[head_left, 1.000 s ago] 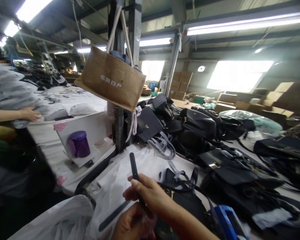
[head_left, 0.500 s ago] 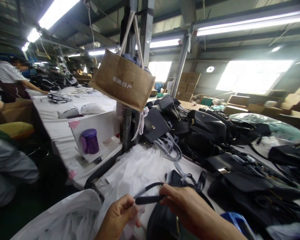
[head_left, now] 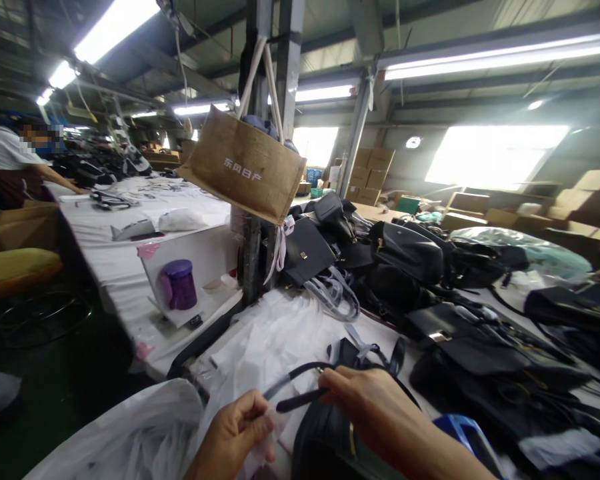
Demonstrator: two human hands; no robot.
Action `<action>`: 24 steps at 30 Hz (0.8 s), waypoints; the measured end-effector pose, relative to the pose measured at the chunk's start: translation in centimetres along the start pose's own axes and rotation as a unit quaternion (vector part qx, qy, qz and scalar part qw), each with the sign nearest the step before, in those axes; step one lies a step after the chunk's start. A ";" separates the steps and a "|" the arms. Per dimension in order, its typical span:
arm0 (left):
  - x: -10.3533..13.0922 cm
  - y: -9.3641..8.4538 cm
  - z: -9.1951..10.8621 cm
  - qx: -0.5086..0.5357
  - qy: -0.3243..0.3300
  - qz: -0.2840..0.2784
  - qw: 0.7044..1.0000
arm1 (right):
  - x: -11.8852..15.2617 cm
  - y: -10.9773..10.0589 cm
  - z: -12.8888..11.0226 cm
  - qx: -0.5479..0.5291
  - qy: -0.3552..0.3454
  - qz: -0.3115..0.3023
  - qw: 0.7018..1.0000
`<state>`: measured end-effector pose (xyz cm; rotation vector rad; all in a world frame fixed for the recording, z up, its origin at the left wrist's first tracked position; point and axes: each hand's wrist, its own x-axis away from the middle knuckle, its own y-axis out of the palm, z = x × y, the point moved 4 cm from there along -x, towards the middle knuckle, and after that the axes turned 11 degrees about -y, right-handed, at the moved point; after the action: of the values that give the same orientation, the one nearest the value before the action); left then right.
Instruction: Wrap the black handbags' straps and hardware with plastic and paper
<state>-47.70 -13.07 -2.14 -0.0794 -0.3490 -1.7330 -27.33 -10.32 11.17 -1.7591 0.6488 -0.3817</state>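
Nearest, at 6 o'clock, the person's left hand [head_left: 230,433] has thumb and fingers drawn together where a grey length reaches them, exact grip unclear, while the right hand [head_left: 375,400] pinches the black strap [head_left: 300,401], its free end angled toward 9 o'clock, above a black bag [head_left: 325,437]. White sheets [head_left: 275,333] lie just beyond the hands, with an open white sack [head_left: 125,427] at 7 o'clock and piled black bags [head_left: 410,253] from 1 to 4. Farther off: purple container [head_left: 179,287] toward 10, brown tote [head_left: 245,167] hanging near 12, co-worker [head_left: 5,157] at 10.
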 end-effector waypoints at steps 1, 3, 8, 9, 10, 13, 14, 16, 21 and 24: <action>0.1 0.0 0.0 -0.004 -0.002 0.001 1.000 | 0.1 0.1 0.0 0.011 -0.001 -0.005 1.000; 0.3 0.0 0.1 -0.015 -0.008 0.006 1.000 | 0.2 0.2 -0.1 0.032 -0.004 -0.011 0.999; 0.7 0.2 0.3 -0.068 -0.003 0.003 0.998 | 0.4 0.4 -0.2 0.074 -0.019 -0.027 0.997; 0.7 0.3 0.3 -0.073 -0.005 0.002 0.997 | 0.3 0.5 -0.3 0.073 -0.024 -0.034 0.996; 0.7 0.5 0.3 -0.076 -0.011 0.004 0.997 | 0.2 0.6 -0.4 0.069 -0.028 -0.044 0.996; 0.9 1.1 0.2 -0.081 -0.036 0.004 0.996 | -0.5 1.3 -0.8 0.061 -0.040 -0.077 0.994; 0.9 1.4 0.3 -0.086 -0.041 0.000 0.995 | -0.9 1.6 -1.0 0.063 -0.043 -0.089 0.993; 1.1 2.0 0.6 -0.097 -0.043 -0.006 0.994 | -1.5 2.5 -1.3 0.064 -0.046 -0.112 0.991; 1.3 2.1 1.0 -0.132 -0.036 0.003 0.991 | -1.4 3.9 -1.3 0.003 -0.041 -0.126 0.991; 1.2 0.8 0.2 -0.119 -0.046 0.031 0.991 | 0.2 3.2 0.2 -0.035 0.008 -0.077 0.996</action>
<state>-47.19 -14.32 -1.54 -0.3404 -0.2039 -1.7065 -27.80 -10.82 8.07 -1.8802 0.5457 -0.4836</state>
